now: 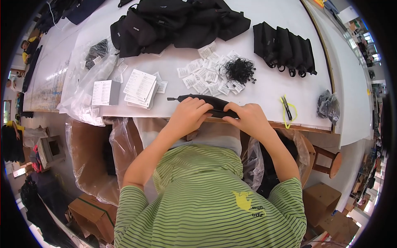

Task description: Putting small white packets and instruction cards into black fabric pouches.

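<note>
Matt black cloth is shown by the slim pouch [216, 102] and heaped bags [186, 25], smooth paper by the cards [139, 84], glossy crinkled plastic by the clear bag [78, 93], matt cardboard by the box [91, 215], wood by the stool [336, 165], and a smooth finish by the table [264, 97].

Pouch [217, 102]: at the worktop's [271, 93] near edge, between left hand [191, 112] and right hand [248, 118].
Bag heap [184, 25]: on the far side, behind the loose tags [202, 86].
Pouch row [283, 48]: right of the bag heap.
Cord tangle [239, 69]: on the loose tags' right side.
Leaflet stacks [139, 85]: left of the loose tags.
Plastic bag [78, 91]: left of the leaflet stacks.
Thread snips [287, 108]: right of the right hand.
Carton [87, 159]: below the worktop, left of the person [206, 194].
</note>
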A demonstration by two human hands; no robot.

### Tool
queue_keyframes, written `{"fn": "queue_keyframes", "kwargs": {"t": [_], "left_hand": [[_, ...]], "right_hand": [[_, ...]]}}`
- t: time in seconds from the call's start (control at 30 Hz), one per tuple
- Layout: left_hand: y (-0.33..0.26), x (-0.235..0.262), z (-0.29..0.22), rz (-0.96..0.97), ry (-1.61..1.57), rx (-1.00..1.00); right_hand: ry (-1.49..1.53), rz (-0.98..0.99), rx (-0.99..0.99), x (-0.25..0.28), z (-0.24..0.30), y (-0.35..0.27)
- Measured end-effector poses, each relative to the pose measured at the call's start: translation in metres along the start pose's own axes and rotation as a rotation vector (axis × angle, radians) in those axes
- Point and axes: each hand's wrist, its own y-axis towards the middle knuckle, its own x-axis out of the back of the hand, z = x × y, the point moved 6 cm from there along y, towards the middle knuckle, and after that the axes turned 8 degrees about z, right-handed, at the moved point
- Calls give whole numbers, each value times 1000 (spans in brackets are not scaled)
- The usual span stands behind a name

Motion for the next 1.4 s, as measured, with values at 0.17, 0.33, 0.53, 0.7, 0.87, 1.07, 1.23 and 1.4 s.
{"fn": "queue_keyframes", "kwargs": {"t": [0.17, 0.33, 0.53, 0.7, 0.87, 1.07, 1.23, 1.4], "left_hand": [[2, 2, 1, 39, -16, 7], [2, 0, 2, 90, -2, 56], [15, 23, 6, -36, -299, 191], [25, 39, 105, -296, -152, 478], [25, 25, 128, -194, 250, 449], [24, 53, 98, -370, -135, 492], [17, 59, 18, -338, -308, 224], [7, 31, 14, -101, -39, 113]], "right_hand": [[-32, 5, 33, -3, -1, -4], [-52, -6, 41, -1, 1, -3], [-101, -18, 86, -6, -7, -4], [-79, -33, 115, 0, -3, 1], [-66, -30, 90, -3, -7, -1], [-40, -52, 91, -1, -8, 1], [-48, -38, 82, 0, -9, 2], [-57, -5, 54, 1, -6, 3]]}}
